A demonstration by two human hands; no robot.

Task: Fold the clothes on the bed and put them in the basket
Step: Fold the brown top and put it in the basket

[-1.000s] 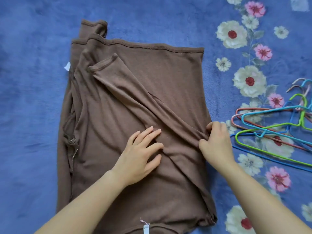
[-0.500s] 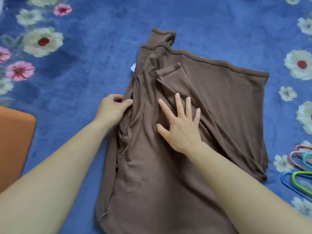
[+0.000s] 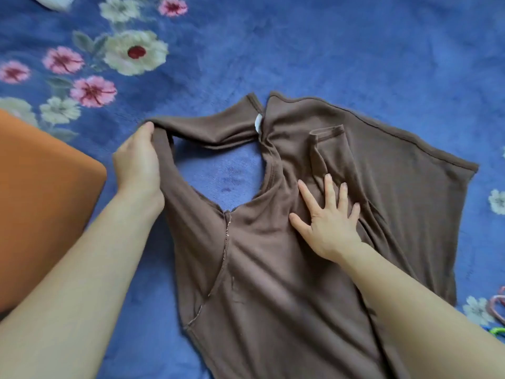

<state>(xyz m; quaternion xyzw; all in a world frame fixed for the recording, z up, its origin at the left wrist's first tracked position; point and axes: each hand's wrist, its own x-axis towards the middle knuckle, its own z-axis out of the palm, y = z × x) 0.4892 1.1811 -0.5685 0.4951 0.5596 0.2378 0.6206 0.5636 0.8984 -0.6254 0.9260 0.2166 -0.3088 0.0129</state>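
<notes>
A brown long-sleeved top [image 3: 287, 269] lies spread on the blue flowered bedspread [image 3: 328, 50]. My left hand [image 3: 136, 162] grips the bend of its left sleeve [image 3: 207, 129] and holds it out to the left, so the sleeve forms a loop with bare bedspread showing inside. My right hand [image 3: 328, 217] presses flat with spread fingers on the middle of the top, just below the other sleeve's cuff [image 3: 328, 132], which lies folded across the body. No basket is in view.
An orange object [image 3: 41, 201] sits at the left edge, close to my left forearm. The ends of coloured hangers [image 3: 498, 310] peek in at the lower right. A white thing [image 3: 54, 1] shows at the top left corner.
My left hand took hold of the left sleeve at the garment's edge and pulled it out to the left. My right hand stayed pressed on the top's middle. The view shifted left.
</notes>
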